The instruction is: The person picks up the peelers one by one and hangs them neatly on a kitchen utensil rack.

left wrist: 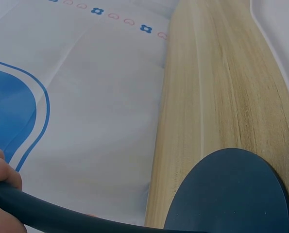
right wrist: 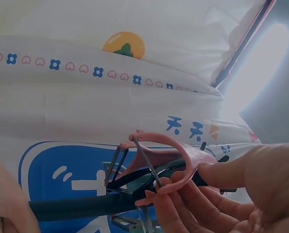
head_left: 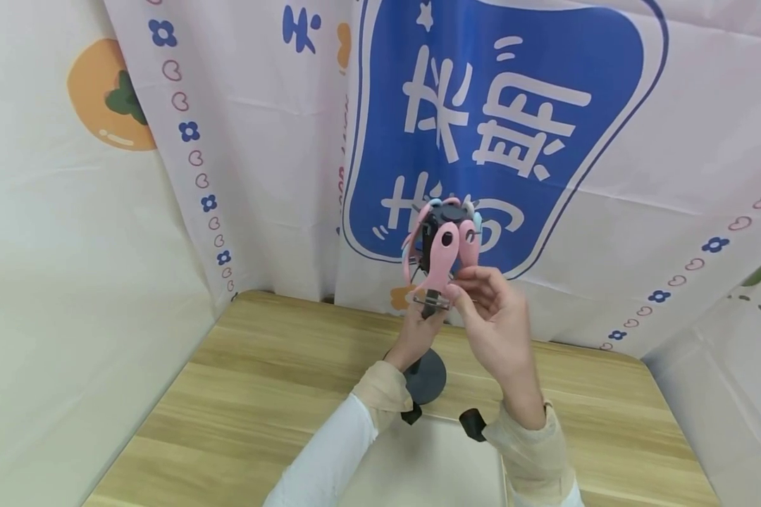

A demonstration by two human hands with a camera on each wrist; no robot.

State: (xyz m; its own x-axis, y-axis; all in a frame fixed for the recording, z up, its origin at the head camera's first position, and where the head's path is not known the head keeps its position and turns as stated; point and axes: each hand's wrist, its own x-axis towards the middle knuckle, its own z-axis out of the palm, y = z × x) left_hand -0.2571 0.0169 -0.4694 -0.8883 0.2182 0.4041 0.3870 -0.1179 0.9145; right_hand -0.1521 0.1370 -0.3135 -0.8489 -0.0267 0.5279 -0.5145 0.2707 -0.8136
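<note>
My left hand point(head_left: 416, 334) grips the dark pole point(right wrist: 71, 208) of a stand with a round black base point(head_left: 428, 377). At the pole's top is a black rack point(head_left: 450, 213) with several hooks, where pink and light blue utensils hang in a cluster. With thumb and fingers, my right hand point(head_left: 496, 325) pinches a pink peeler point(head_left: 442, 262), near its metal blade. The peeler's handle hole sits close against the rack's hooks. In the right wrist view its pink frame point(right wrist: 176, 138) curves above the fingers. The left wrist view shows part of my left hand point(left wrist: 2, 191) around the pole.
A pale tray point(head_left: 425, 468) lies at the near side of the wooden table point(head_left: 241, 394). Behind the table hangs a white cloth point(head_left: 279, 176) with a blue printed panel. A bright light point(right wrist: 261, 63) shows in the right wrist view.
</note>
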